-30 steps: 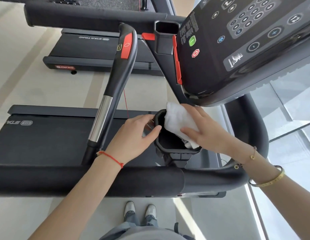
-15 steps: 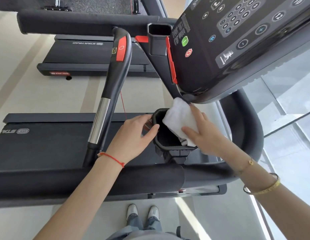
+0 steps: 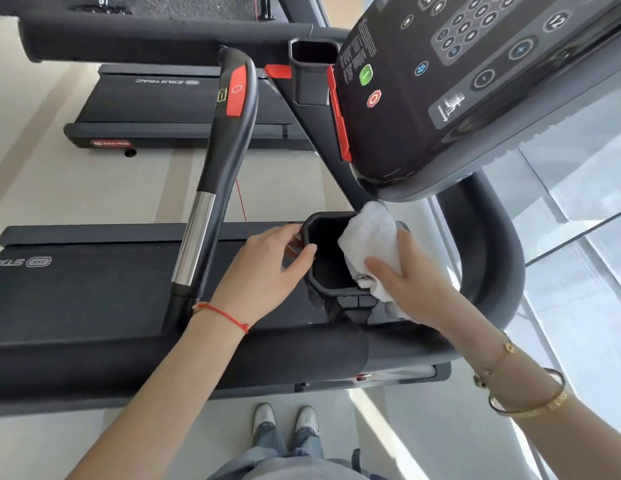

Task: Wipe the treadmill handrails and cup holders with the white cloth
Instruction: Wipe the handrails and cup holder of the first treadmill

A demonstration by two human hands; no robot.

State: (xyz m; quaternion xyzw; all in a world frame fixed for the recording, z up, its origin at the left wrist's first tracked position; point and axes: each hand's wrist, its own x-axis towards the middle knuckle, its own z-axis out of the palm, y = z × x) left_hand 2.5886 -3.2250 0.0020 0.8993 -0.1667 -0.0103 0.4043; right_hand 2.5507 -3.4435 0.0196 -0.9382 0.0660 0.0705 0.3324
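Wiping the near cup holder with the white cloth

My right hand (image 3: 411, 282) presses the white cloth (image 3: 369, 237) with curled fingers over the right rim of the near cup holder (image 3: 328, 291), just below the console (image 3: 458, 98). My left hand (image 3: 264, 275) grips the holder's left rim, thumb hooked inside.

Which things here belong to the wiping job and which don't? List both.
Job: white cloth, near cup holder, far cup holder, handrail, left hand, right hand.
Not: console, neighbouring treadmill, shoes.
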